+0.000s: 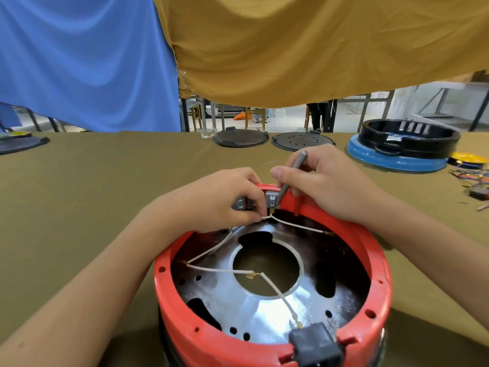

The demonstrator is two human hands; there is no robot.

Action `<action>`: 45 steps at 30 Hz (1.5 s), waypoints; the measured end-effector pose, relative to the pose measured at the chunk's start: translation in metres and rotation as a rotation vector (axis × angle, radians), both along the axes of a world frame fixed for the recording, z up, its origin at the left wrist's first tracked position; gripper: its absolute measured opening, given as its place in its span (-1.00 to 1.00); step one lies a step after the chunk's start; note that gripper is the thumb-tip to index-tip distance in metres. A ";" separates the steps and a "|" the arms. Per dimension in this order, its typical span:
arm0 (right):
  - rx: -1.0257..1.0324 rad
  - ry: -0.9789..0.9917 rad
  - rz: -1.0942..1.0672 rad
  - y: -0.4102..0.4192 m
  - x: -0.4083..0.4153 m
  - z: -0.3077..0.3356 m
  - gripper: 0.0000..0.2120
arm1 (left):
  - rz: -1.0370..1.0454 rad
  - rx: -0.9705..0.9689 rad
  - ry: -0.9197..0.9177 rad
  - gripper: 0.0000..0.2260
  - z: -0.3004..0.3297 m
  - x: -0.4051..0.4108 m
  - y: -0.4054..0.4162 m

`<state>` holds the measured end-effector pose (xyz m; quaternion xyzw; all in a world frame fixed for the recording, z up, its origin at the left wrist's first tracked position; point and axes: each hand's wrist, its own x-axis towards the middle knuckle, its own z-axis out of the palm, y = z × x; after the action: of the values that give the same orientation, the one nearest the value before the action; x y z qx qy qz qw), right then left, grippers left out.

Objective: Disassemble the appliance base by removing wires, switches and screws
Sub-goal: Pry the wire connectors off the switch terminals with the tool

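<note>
Red appliance base [272, 337] sits open side up just below both hands, on the olive cloth table [92, 186]. Left hand [225, 200] pinches a white wire [267, 217] right at the grey switch block [271, 198] on the far rim. Right hand [320, 181] grips a thin grey tool [291, 173], tip down beside the same terminal — hands nearly touching. Step in hand looks like freeing the wire's connector from the switch. Next move likely needs a steady pry at the terminal while the left pulls straight off — the other white leads across the metal plate [264, 311] remain attached. Pulled wires [471, 178] lie well right of the right hand.
</note>
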<state>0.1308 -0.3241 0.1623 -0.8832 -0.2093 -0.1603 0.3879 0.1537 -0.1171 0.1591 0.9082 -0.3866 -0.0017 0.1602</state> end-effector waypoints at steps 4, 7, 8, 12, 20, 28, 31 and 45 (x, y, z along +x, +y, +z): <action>0.059 0.055 -0.020 0.000 0.004 0.000 -0.64 | 0.006 0.009 0.002 -0.92 0.000 0.000 -0.001; 0.059 0.040 -0.026 -0.001 0.004 -0.003 -0.62 | -0.001 0.000 0.011 -0.88 0.001 -0.001 -0.001; 0.046 0.025 -0.024 -0.001 0.003 -0.003 -0.63 | -0.006 -0.006 0.011 -0.87 0.001 -0.001 -0.001; 0.010 -0.049 -0.021 0.000 -0.002 -0.003 -0.69 | -0.009 -0.017 0.009 -0.91 0.000 0.000 0.000; -0.152 -0.109 -0.021 0.002 -0.006 -0.003 -0.73 | -0.024 -0.013 -0.004 -0.96 -0.002 0.002 0.002; -0.075 -0.096 -0.012 0.001 -0.004 -0.003 -0.73 | -0.018 -0.019 0.014 -0.94 -0.001 0.001 0.002; -0.008 -0.056 -0.022 0.000 -0.001 -0.002 -0.71 | -0.010 -0.013 0.016 -0.93 -0.001 0.001 0.001; 0.142 0.034 -0.039 -0.005 0.005 -0.008 -0.67 | 0.005 -0.008 0.007 -0.91 0.000 -0.001 0.000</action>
<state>0.1357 -0.3288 0.1548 -0.8599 -0.1735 -0.1675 0.4500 0.1526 -0.1172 0.1593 0.9087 -0.3835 -0.0029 0.1649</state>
